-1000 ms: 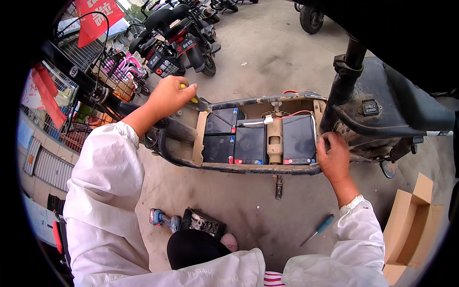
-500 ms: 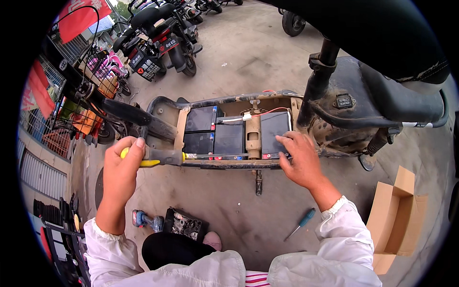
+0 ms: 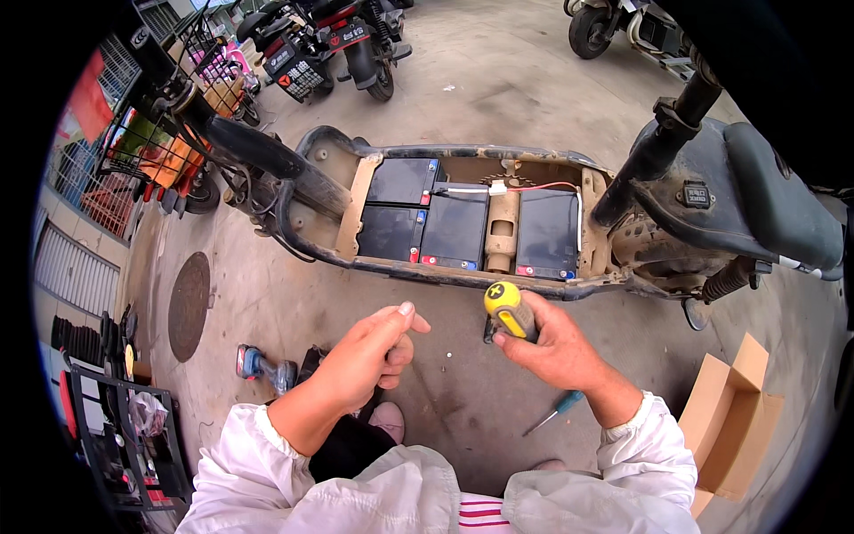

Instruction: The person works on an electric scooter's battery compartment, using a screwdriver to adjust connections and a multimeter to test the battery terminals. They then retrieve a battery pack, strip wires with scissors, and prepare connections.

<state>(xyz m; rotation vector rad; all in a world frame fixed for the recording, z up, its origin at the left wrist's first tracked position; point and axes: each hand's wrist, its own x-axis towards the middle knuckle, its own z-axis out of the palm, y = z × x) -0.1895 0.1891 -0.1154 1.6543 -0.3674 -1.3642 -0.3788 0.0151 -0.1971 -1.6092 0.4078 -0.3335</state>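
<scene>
My right hand [image 3: 565, 347] grips the yellow and grey handle of a screwdriver [image 3: 504, 296], its handle end facing up; the shaft is hidden. My left hand [image 3: 365, 354] is apart from it, fingers curled and thumb laid along the top; whatever may be inside is hidden. Beyond both hands lies the open floor frame [image 3: 374, 263] of an electric scooter. Black batteries sit in it: one at the right [image 3: 547, 233], one in the middle [image 3: 454, 231], and two stacked front to back at the left [image 3: 391, 233]. A white connector [image 3: 497, 188] with a red wire lies over them.
On the ground are a blue screwdriver [image 3: 556, 411], a cordless drill [image 3: 265, 368] and an open cardboard box [image 3: 729, 418]. A black rack [image 3: 124, 436] stands at the left. Parked scooters [image 3: 356, 44] stand at the back. A round manhole cover [image 3: 189, 307] lies left of the frame.
The yellow-handled screwdriver has passed from my left hand to my right. Both hands have drawn back from the batteries toward me, the left moving right. The view has shifted.
</scene>
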